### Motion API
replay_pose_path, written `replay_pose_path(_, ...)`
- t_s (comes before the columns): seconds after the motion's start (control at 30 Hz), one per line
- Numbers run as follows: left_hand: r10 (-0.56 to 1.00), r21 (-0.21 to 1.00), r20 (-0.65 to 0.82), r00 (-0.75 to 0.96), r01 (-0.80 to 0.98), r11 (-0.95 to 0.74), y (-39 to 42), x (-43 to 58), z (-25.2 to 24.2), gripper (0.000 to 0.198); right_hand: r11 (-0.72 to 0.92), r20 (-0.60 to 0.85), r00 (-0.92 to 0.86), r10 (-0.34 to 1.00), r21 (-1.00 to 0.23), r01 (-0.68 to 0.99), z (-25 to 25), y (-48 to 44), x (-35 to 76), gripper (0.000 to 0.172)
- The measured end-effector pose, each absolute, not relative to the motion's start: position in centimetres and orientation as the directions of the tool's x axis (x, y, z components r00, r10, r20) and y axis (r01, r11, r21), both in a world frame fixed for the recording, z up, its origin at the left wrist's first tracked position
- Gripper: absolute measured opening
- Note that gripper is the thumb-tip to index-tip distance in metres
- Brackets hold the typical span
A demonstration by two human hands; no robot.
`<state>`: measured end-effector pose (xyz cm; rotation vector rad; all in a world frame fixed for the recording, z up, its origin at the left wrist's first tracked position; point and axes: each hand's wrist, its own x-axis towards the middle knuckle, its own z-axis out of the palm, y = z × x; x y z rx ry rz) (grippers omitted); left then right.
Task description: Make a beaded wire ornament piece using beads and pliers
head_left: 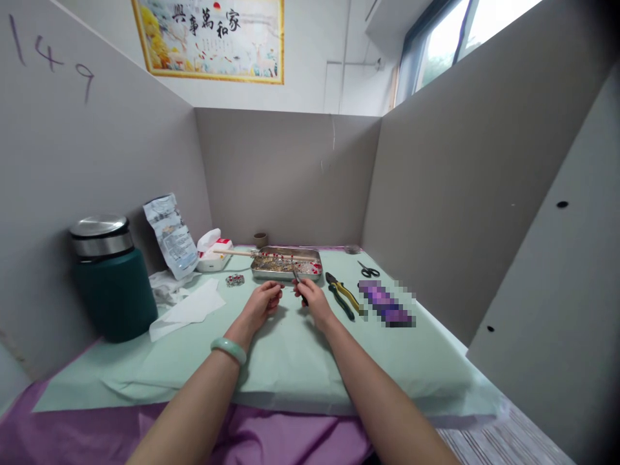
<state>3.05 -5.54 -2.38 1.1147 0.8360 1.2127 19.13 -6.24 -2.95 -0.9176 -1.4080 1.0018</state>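
My right hand (312, 298) is closed around small dark-handled pliers (296, 274), whose thin jaws point away from me toward the tray. Just to the left, my left hand (264, 302) has its fingertips pinched together; what sits between them is too small to make out. A green bangle (228, 349) circles the left wrist. Beyond both hands lies a metal tray (285, 277) with red, gold and clear beads or small parts in it. Left of the tray rests a small heap of beaded pieces (235, 279). Larger cutting pliers (343, 297) with yellow and green handles lie to the right.
A dark green flask (113, 290) stands at left, near a foil pouch (172, 236), a tissue pack (214, 252) and white paper (188, 310). Black scissors (369, 271) and a blurred purple item (386, 303) lie right. Grey partitions (290, 177) enclose the cloth-covered table.
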Motion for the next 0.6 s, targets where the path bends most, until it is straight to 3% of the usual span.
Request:
replay_pose_path(0.1,0.983,0.959,0.067,0.17,-0.282,-0.016,-5.5,3.1,-2.4,0.032,0.502,0.503,-0.097,0.859,-0.79,0.353,-3.4,-6.6,18.7,0.024)
replay_pose_path(0.2,0.983,0.96,0.089,0.158,-0.279,-0.042,-5.5,3.1,-2.5,0.032,0.537,0.566,-0.143,0.812,-0.629,0.562,-3.7,-6.8,18.5,0.022)
replay_pose_path(0.6,0.991,0.967,0.092,0.099,-0.248,-0.065,-5.3,3.0,-2.6,0.031,0.503,0.568,-0.162,0.807,-0.518,0.691,-4.3,-6.6,18.2,0.021)
